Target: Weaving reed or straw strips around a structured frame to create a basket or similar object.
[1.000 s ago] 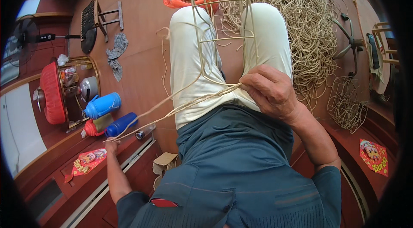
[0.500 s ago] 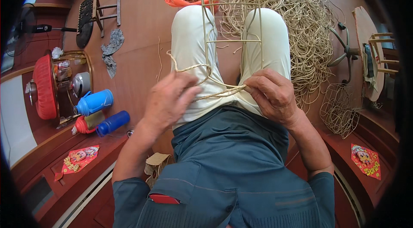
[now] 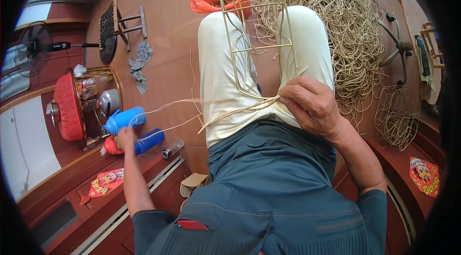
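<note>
A gold-coloured wire frame [image 3: 261, 49] stands between my knees, its near end low over my lap. My right hand [image 3: 309, 106] is closed in a pinch at that near end, gripping tan cord [image 3: 240, 111] where it meets the wire. Short strands of the cord lie across my left thigh, with one loose end there. My left hand [image 3: 127, 138] is stretched far out to the left, in front of the blue flasks. From it, two thin lengths of cord run back toward my lap, one blurred by motion. Its fingers appear closed on the cord.
A big heap of tan cord [image 3: 331, 29] covers the floor beyond my right knee. An orange-red bucket [image 3: 199, 2] stands past my left knee. At left are flasks [image 3: 126, 119], a trolley with a red cover [image 3: 68, 106], a cloth [image 3: 140, 62] and a fan [image 3: 36, 46].
My left hand has swung from my lap far out to the left, drawing cord with it. The right hand keeps its pinch at the frame. The view has shifted slightly.
</note>
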The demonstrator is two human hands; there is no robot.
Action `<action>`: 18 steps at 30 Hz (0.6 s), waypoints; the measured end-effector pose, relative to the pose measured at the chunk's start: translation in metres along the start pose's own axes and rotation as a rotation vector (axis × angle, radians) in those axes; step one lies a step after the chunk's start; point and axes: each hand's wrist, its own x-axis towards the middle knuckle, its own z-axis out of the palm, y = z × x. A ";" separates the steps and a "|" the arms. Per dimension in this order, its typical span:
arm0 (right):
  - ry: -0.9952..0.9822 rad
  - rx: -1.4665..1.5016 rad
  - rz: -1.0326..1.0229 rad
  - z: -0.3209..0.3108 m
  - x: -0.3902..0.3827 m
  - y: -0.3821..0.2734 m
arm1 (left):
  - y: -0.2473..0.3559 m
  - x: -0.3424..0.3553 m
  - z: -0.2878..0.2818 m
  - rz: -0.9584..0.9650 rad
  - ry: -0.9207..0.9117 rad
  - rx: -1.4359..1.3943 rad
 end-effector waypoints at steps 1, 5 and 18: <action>0.000 -0.007 0.001 0.000 0.000 0.001 | -0.033 0.013 0.000 -0.086 -0.040 0.147; -0.021 -0.049 -0.035 0.001 0.000 0.003 | 0.006 0.013 -0.014 0.035 -0.193 0.385; -0.035 -0.078 -0.028 0.000 0.000 -0.001 | 0.368 -0.204 -0.113 0.859 -0.484 -0.943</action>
